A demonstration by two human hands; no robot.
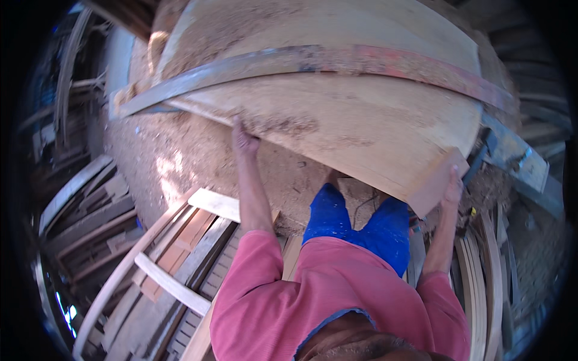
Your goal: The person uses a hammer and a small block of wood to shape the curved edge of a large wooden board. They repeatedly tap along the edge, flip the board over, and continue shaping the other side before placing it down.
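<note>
A large pale wooden panel point(361, 126) lies in front of me, its near edge slanting down to the right, with sawdust scattered on top. My left hand point(245, 139) is closed on that near edge, left of the middle. At the panel's near right corner sits a smaller, reddish-brown flat piece of wood point(438, 180). My right hand point(453, 186) is closed around its right side, fingers partly hidden. Whether this piece is joined to the panel I cannot tell. A long bar point(241, 67), grey at left and red at right, crosses over the panel, dusted with shavings.
Stacked boards and strips point(174, 259) lie at the lower left, with more timber point(90, 222) beyond. Long strips point(481, 277) stand at the lower right. A grey metal part point(518, 156) juts out at the right. Sawdust covers the floor point(174, 156).
</note>
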